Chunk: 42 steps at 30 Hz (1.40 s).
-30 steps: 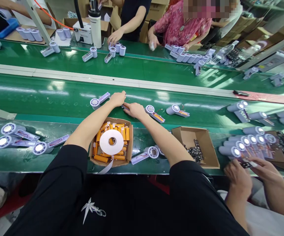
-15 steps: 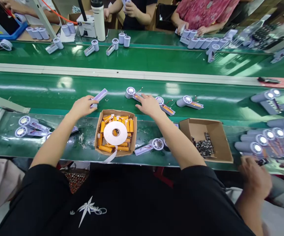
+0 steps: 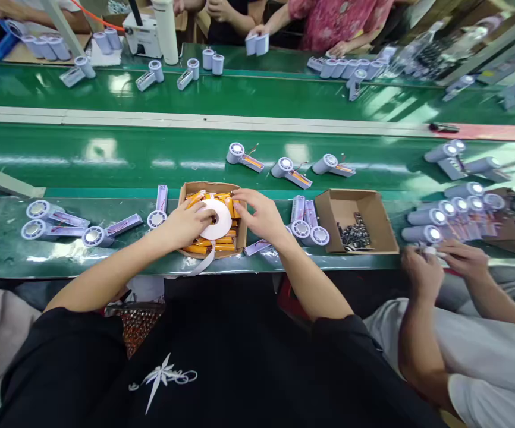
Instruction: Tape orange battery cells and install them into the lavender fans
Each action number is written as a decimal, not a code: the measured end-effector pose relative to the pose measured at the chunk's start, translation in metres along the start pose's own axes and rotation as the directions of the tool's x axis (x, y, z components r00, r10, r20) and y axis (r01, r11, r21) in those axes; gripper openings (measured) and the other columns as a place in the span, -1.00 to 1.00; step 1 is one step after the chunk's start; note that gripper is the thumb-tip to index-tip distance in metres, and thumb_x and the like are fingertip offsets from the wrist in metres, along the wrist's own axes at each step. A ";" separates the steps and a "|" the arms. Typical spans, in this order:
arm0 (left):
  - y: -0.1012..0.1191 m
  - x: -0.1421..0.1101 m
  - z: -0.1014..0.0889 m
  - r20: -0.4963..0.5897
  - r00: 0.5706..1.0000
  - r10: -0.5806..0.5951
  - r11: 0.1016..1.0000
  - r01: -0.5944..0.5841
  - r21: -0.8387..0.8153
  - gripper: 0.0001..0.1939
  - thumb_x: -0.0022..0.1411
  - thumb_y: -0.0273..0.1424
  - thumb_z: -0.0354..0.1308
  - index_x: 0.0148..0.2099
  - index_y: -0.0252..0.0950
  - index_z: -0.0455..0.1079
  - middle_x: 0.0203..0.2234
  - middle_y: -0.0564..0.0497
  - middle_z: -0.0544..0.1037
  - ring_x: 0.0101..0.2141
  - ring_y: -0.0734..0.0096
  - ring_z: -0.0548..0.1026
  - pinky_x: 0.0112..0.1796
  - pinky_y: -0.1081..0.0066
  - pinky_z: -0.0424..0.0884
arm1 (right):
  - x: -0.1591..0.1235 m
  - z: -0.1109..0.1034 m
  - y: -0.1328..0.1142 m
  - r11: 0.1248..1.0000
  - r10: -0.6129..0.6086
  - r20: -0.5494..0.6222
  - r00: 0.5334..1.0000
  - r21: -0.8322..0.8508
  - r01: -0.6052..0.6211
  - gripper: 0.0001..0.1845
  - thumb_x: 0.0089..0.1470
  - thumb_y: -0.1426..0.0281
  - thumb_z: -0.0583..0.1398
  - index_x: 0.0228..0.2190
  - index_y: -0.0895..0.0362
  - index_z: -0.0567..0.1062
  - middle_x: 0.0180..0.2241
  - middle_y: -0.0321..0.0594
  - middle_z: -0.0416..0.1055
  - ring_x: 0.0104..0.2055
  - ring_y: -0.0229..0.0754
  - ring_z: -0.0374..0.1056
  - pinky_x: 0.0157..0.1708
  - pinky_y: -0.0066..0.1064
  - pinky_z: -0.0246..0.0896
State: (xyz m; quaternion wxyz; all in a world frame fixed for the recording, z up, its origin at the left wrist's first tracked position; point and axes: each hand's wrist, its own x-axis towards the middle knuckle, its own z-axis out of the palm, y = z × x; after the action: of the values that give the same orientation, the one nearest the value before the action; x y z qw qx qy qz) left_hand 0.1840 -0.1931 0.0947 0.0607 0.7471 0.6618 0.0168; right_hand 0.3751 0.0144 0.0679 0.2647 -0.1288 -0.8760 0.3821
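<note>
My left hand [image 3: 187, 224] is over the cardboard box [image 3: 243, 235], its fingers closed at the centre hole of a roll of white tape [image 3: 220, 229]. Under the roll lie several orange wrapped battery cells [image 3: 225, 246]. My right hand [image 3: 260, 215] reaches over the box's right side, fingers apart, with the tips at the cells there; none is plainly held. Just left of the box, a lilac handheld fan body [image 3: 157, 219] lies with its open handle pointing away from me. Beyond the box, a fan body with an orange cell in its handle [image 3: 236, 153] rests on the green belt.
Two more fan bodies with cells [image 3: 284, 167] [image 3: 329, 163] lie on the belt. Others lie at left [image 3: 38, 209] and right of my box [image 3: 301, 229]. A second box [image 3: 385, 229] holds small dark parts. A co-worker's hands [image 3: 424, 267] work at right; other people sit opposite.
My left hand has let go of a fan body, now left of the box, and moved onto the tape roll. My right hand has left the fan on the belt and come back to the box.
</note>
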 end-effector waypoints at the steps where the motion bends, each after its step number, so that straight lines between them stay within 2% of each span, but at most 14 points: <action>1: 0.002 0.001 -0.001 -0.009 1.000 0.016 1.000 -0.016 0.001 -0.52 0.35 -0.56 0.26 0.27 -0.21 0.60 0.25 -0.14 0.64 0.42 -0.17 0.39 0.42 -0.19 0.33 | -0.002 -0.004 -0.003 0.999 0.043 0.002 0.999 -0.004 -0.043 -0.68 0.39 0.17 0.25 -0.06 0.09 0.71 0.00 0.00 0.73 0.02 0.03 0.64 0.13 -0.07 0.54; 5: 0.011 -0.028 -0.005 -0.275 0.961 -0.017 1.000 0.017 -0.004 -0.50 0.38 -0.55 0.23 0.34 -0.34 0.51 0.28 -0.26 0.61 0.39 -0.29 0.38 0.38 -0.35 0.39 | -0.033 -0.004 -0.030 0.938 0.265 0.296 0.918 0.140 -0.316 -0.53 0.30 0.00 0.35 -0.06 0.14 0.71 -0.40 -0.24 0.64 -0.44 -0.20 0.46 -0.37 -0.37 0.40; 9: 0.019 -0.070 -0.002 -0.500 0.863 -0.075 0.997 0.069 -0.029 -0.48 0.38 -0.66 0.12 0.31 -0.24 0.49 0.20 -0.18 0.67 0.40 -0.21 0.39 0.36 -0.41 0.42 | -0.076 0.049 -0.069 0.792 0.142 0.641 0.754 0.384 -0.475 -0.48 0.38 -0.07 0.28 -0.24 0.15 0.68 -0.53 -0.33 0.53 -0.59 -0.30 0.31 -0.52 -0.46 0.21; 14: 0.014 -0.121 -0.008 -0.733 0.631 -0.255 0.960 0.256 -0.114 -0.58 0.39 -0.49 0.35 0.24 -0.16 0.51 0.11 -0.07 0.69 0.32 -0.19 0.49 0.30 -0.33 0.51 | -0.075 0.096 -0.083 0.974 -0.122 0.725 0.677 0.219 -0.059 -0.70 0.41 0.14 0.37 -0.25 0.10 0.73 -0.44 -0.27 0.64 -0.41 -0.22 0.52 -0.35 -0.45 0.24; 17: 0.020 -0.142 -0.016 -0.778 0.544 -0.315 0.928 0.347 -0.133 -0.54 0.34 -0.43 0.43 0.25 -0.09 0.52 0.07 -0.02 0.67 0.34 -0.22 0.44 0.30 -0.37 0.47 | -0.041 0.083 -0.067 0.984 -0.052 0.628 0.777 -0.103 0.149 -0.69 0.48 0.18 0.30 0.03 0.09 0.73 -0.10 -0.07 0.73 -0.08 -0.06 0.61 -0.09 -0.34 0.36; 19: 0.027 -0.144 -0.014 -0.751 0.586 -0.305 0.930 0.352 -0.103 -0.53 0.33 -0.45 0.42 0.23 -0.07 0.52 0.04 -0.04 0.67 0.34 -0.23 0.41 0.28 -0.36 0.45 | -0.019 0.071 -0.055 0.916 0.014 0.592 0.806 -0.331 0.227 -0.66 0.51 0.27 0.24 0.14 0.15 0.68 0.06 0.06 0.68 0.12 0.06 0.54 0.10 -0.21 0.35; 22: 0.036 -0.134 0.003 -0.669 0.692 -0.272 0.950 0.302 -0.074 -0.55 0.31 -0.53 0.35 0.21 -0.15 0.53 0.02 -0.13 0.69 0.29 -0.21 0.44 0.25 -0.29 0.47 | -0.004 0.064 -0.043 0.824 0.061 0.647 0.760 -0.462 0.328 -0.66 0.46 0.30 0.29 0.14 0.19 0.67 0.12 0.12 0.61 0.21 0.17 0.43 0.14 -0.10 0.31; 27: 0.042 -0.116 0.032 -0.525 0.807 -0.269 0.962 0.249 -0.110 -0.60 0.32 -0.50 0.32 0.19 -0.24 0.55 0.02 -0.20 0.69 0.25 -0.22 0.40 0.25 -0.22 0.45 | 0.005 0.071 -0.036 0.842 0.054 0.725 0.686 -0.402 0.359 -0.65 0.45 0.26 0.32 0.13 0.20 0.66 0.12 0.12 0.61 0.18 0.13 0.47 0.13 -0.16 0.32; 30: 0.042 -0.116 0.033 -0.496 0.831 -0.251 0.968 0.215 -0.130 -0.58 0.32 -0.48 0.32 0.22 -0.26 0.54 0.03 -0.21 0.68 0.28 -0.23 0.36 0.26 -0.20 0.45 | 0.018 0.070 -0.032 0.876 0.063 0.775 0.629 -0.345 0.338 -0.67 0.37 0.29 0.40 0.06 0.23 0.67 0.01 0.11 0.68 0.08 0.09 0.57 0.03 -0.24 0.37; 32: 0.042 -0.119 0.028 -0.493 0.837 -0.235 0.972 0.192 -0.137 -0.57 0.32 -0.50 0.30 0.23 -0.26 0.54 0.03 -0.21 0.68 0.30 -0.23 0.35 0.27 -0.21 0.46 | 0.023 0.060 -0.031 0.896 0.020 0.759 0.651 -0.303 0.326 -0.73 0.36 0.33 0.40 0.02 0.20 0.69 -0.03 0.07 0.72 0.02 0.06 0.63 -0.03 -0.26 0.41; 34: 0.043 -0.122 0.023 -0.490 0.843 -0.222 0.975 0.174 -0.142 -0.57 0.31 -0.52 0.29 0.21 -0.25 0.56 0.02 -0.19 0.68 0.31 -0.23 0.35 0.29 -0.22 0.45 | 0.019 0.043 -0.032 0.922 -0.101 0.633 0.768 -0.230 0.311 -0.75 0.38 0.32 0.37 0.02 0.16 0.69 -0.07 0.00 0.75 -0.04 0.02 0.67 -0.05 -0.27 0.47; 37: 0.050 -0.127 0.017 -0.491 0.849 -0.197 0.979 0.147 -0.139 -0.57 0.29 -0.54 0.31 0.18 -0.20 0.59 0.00 -0.15 0.70 0.31 -0.21 0.37 0.29 -0.23 0.46 | 0.000 0.016 -0.036 0.939 -0.315 0.243 0.917 -0.060 0.339 -0.75 0.36 0.29 0.35 0.03 0.08 0.66 -0.06 -0.11 0.77 -0.07 -0.05 0.72 -0.05 -0.29 0.59; 39: 0.056 -0.127 0.015 -0.486 0.856 -0.178 0.983 0.132 -0.128 -0.55 0.27 -0.57 0.32 0.19 -0.20 0.60 0.00 -0.14 0.71 0.32 -0.21 0.36 0.26 -0.18 0.50 | -0.014 0.006 -0.039 0.900 -0.436 0.013 0.900 0.028 0.436 -0.79 0.32 0.34 0.36 -0.01 0.03 0.63 0.02 -0.16 0.77 0.02 -0.05 0.74 0.00 -0.27 0.65; 42: 0.065 -0.124 0.013 -0.458 0.878 -0.138 0.990 0.103 -0.101 -0.53 0.27 -0.59 0.33 0.21 -0.23 0.60 0.00 -0.15 0.72 0.33 -0.20 0.34 0.25 -0.12 0.54 | -0.026 0.008 -0.041 0.839 -0.523 -0.129 0.842 0.092 0.536 -0.82 0.29 0.45 0.34 -0.09 -0.01 0.60 0.10 -0.17 0.75 0.15 -0.04 0.70 0.13 -0.19 0.68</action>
State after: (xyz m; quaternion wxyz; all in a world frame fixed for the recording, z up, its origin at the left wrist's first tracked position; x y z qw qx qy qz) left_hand 0.2342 -0.3243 0.0964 -0.0708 0.6759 0.7014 0.2151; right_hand 0.3913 -0.0296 0.0838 0.4105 0.1165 -0.8376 0.3412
